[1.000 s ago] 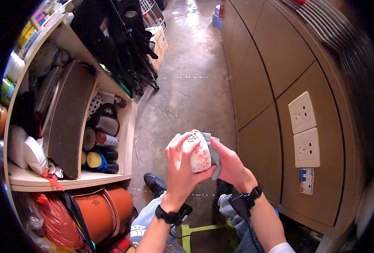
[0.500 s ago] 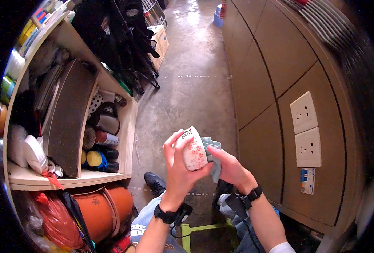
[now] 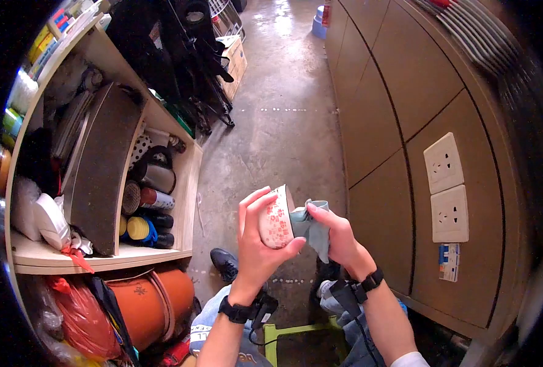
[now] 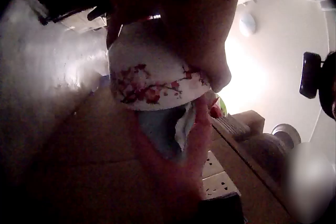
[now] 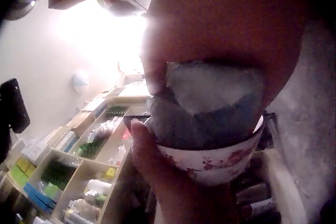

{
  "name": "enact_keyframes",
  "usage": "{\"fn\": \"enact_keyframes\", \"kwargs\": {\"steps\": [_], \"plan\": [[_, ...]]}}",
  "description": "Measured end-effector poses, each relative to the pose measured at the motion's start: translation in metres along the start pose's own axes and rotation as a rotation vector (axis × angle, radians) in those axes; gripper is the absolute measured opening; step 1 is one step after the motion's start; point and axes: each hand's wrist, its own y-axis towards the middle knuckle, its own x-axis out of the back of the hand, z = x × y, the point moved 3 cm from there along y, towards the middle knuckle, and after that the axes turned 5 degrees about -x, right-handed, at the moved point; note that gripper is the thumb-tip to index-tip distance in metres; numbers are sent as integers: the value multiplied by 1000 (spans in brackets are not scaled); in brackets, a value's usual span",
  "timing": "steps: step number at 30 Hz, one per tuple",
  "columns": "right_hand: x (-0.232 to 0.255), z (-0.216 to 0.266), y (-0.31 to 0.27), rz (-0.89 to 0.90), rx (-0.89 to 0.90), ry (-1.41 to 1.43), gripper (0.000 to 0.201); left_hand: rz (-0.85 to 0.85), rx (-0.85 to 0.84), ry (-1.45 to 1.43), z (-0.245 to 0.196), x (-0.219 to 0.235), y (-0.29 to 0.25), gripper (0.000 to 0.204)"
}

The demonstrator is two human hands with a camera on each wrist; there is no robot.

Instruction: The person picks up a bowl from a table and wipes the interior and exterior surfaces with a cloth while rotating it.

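A white bowl (image 3: 276,221) with red blossom print is tipped on its side in front of the person, its mouth facing right. The left hand (image 3: 256,235) grips it from the outside, thumb low by the rim. In the right hand (image 3: 339,235) a grey-green cloth (image 3: 313,227) is bunched, pinched under the thumb. Seen from the right wrist, the cloth (image 5: 210,106) covers the bowl's mouth and dips inside the rim. The left wrist view shows the blossom band on the bowl (image 4: 152,87) with the cloth (image 4: 165,129) beyond its rim.
A wooden shelf unit (image 3: 161,260) with bottles and boxes stands on the left, an orange pot (image 3: 137,306) below it. To the right runs a brown cabinet (image 3: 375,238) with wall sockets (image 3: 449,214). A green stool (image 3: 271,342) is between the legs.
The bowl has turned in the left hand, so its mouth now faces the right hand. The right hand and cloth have shifted slightly right, showing more of the cloth.
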Motion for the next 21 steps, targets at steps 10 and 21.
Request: {"fn": "enact_keyframes", "kwargs": {"steps": [10,21], "plan": [[8,20,1,-240,418,296,50,-301,498,-670,44,13,-4,68],[-25,5,4,-16,753,-1335,48,-117,624,-859,38,3,-6,62]]}}
